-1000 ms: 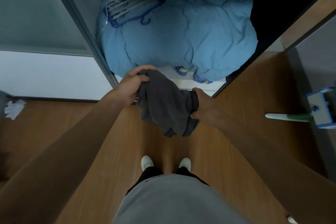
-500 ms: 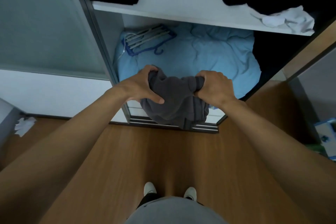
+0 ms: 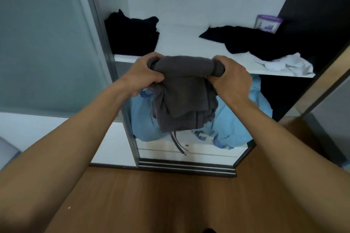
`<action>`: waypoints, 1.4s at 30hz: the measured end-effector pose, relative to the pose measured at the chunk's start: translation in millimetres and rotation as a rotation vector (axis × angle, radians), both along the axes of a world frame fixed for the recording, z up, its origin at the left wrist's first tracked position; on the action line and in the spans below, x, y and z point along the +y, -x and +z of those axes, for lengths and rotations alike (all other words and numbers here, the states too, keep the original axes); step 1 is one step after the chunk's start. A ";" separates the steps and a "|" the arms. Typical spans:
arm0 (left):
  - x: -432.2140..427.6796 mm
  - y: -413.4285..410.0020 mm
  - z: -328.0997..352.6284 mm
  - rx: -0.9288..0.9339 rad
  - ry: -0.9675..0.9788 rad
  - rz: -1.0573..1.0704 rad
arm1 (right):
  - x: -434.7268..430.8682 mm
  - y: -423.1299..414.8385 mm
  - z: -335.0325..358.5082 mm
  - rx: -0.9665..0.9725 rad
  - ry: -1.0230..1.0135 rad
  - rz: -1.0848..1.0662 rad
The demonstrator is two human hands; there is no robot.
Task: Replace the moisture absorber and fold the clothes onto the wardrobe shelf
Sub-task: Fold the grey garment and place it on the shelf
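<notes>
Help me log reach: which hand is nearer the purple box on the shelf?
Right. The right hand grips the grey garment in front and to the left of the purple box; the left hand grips its other end, farther left.

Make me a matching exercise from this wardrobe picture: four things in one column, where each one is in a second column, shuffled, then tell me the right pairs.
Things:
1. grey garment
2. black folded pile
3. purple box
4. blue quilt

Places:
A. under the shelf
B. back right corner of the shelf
C. left end of the shelf
D. gripped by the left hand and right hand

Pairs: 1-D, 2-C, 3-B, 4-A.
</notes>
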State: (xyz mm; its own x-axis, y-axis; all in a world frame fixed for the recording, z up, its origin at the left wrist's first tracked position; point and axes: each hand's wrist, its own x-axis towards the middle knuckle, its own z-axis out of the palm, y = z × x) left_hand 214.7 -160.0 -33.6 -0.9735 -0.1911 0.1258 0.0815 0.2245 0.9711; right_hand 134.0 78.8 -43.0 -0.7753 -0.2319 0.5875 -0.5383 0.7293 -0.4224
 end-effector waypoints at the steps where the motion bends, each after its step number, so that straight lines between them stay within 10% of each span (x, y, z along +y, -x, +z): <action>1: -0.8 7.2 12.1 0.043 0.002 0.004 | -3.6 6.1 7.5 0.004 0.047 -0.016; 22: -36.5 258.6 177.4 0.701 0.185 0.270 | -113.4 270.6 146.0 0.006 0.971 0.433; 30: -81.1 280.7 4.1 -0.161 0.326 0.188 | -79.5 323.4 -33.2 -0.614 0.205 0.420; 36: -91.0 315.2 2.7 -0.318 0.012 0.543 | -113.2 360.8 -18.8 -0.678 0.314 0.153; 42: -90.9 347.4 -1.8 -0.152 0.220 0.618 | -134.9 371.3 -6.7 -0.920 0.526 0.260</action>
